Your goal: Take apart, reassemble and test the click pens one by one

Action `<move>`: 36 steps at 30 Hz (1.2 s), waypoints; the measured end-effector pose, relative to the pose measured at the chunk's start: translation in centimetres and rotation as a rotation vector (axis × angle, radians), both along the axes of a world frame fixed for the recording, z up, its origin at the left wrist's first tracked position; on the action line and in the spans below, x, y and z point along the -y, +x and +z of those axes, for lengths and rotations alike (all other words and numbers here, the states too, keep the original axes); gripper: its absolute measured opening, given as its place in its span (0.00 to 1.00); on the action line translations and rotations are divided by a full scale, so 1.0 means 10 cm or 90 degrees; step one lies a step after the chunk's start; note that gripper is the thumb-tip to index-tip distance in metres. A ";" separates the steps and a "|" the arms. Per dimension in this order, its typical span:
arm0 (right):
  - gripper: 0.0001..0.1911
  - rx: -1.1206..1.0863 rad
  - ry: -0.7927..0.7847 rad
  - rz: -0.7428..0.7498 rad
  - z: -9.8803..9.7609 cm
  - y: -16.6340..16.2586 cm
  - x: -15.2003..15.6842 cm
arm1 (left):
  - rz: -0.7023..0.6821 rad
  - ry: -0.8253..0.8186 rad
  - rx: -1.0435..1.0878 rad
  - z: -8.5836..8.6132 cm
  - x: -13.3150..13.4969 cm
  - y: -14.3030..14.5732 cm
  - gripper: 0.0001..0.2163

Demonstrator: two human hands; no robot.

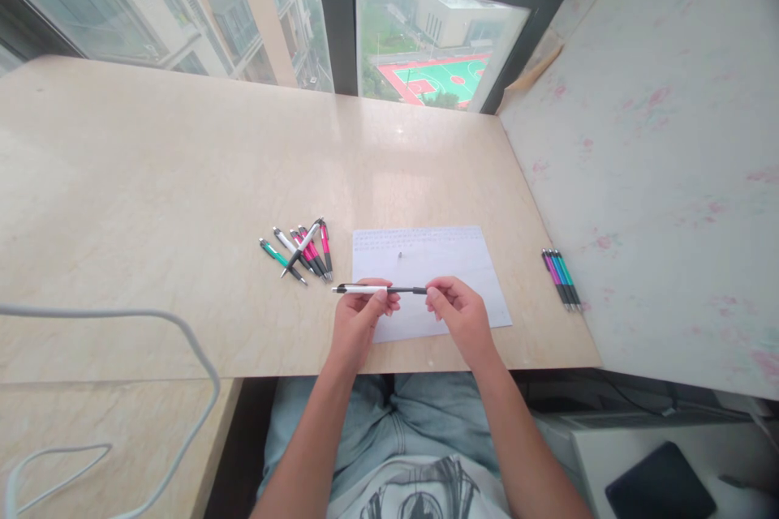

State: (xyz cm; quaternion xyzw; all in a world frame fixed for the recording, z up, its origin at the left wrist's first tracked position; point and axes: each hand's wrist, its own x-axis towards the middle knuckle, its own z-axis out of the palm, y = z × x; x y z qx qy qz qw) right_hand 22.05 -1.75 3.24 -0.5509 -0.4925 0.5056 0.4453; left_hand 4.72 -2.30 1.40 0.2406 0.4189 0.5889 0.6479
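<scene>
My left hand (360, 318) is closed around the white barrel of a ballpoint pen (359, 289), which lies level above the paper with its black clip end to the left. At the pen's other end, the fingertips of my right hand (459, 310) pinch the dark front part. Between my hands this front part looks black, thinner near the barrel and thicker by my right fingers. Below the pen is a white sheet of paper (438, 259) with rows of handwriting along its top. A small dark metallic piece (400, 255), perhaps a pen tip, rests on the sheet.
Left of the paper lies a loose pile of pens (304, 247) in green, white and pink. Several purple, blue and teal pens (561, 280) lie side by side near the right wall. A grey-white cable (200, 357) loops at the left. Windows (438, 49) border the desk (182, 178).
</scene>
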 end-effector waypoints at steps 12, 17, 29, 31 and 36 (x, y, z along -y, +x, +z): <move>0.09 0.327 0.122 -0.075 -0.19 0.07 -0.36 | 0.027 -0.004 0.029 -0.01 -0.01 -0.01 0.10; 0.08 0.508 0.197 -0.062 -0.25 -0.15 -0.54 | 0.022 -0.003 0.027 -0.01 -0.01 0.00 0.10; 0.10 0.517 0.198 -0.039 -0.28 -0.22 -0.47 | 0.011 -0.005 0.021 -0.01 0.00 0.01 0.10; 0.12 0.409 0.159 -0.036 -0.23 -0.19 -0.40 | 0.011 -0.004 0.017 -0.01 0.00 0.01 0.10; 0.22 0.070 0.012 0.015 -0.12 -0.15 -0.16 | 0.000 0.003 0.004 -0.01 0.00 0.01 0.09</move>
